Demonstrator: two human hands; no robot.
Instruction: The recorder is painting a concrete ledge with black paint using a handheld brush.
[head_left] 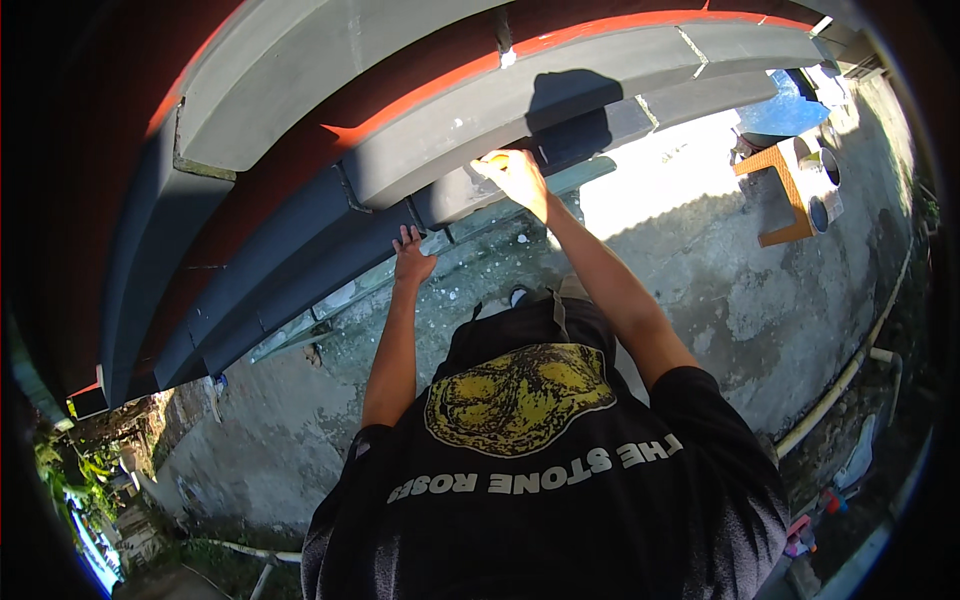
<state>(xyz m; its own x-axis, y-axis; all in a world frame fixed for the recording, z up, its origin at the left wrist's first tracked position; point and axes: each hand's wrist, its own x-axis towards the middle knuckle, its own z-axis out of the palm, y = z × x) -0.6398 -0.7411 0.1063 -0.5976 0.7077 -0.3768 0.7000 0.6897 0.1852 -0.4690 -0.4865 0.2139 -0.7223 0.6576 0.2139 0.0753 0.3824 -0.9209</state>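
Against the grey moulded wall ledge point(450, 150) ahead, the right hand point(515, 172) is closed on a small yellowish tool point(490, 158) touching it; the left hand point(411, 256) lies open, fingers spread, on the lower band. Red paint edges the mouldings. Far below lies stained concrete ground point(740, 300), sunlit at right.

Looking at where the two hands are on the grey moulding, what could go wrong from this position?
1. The concrete ground lies far below the body, so a slip could mean a serious fall.
2. The left hand only rests flat against the grey moulding with no real grip, so it may give little support.
3. The right hand is closed on something small I cannot identify; if dropped, it would fall to the ground.
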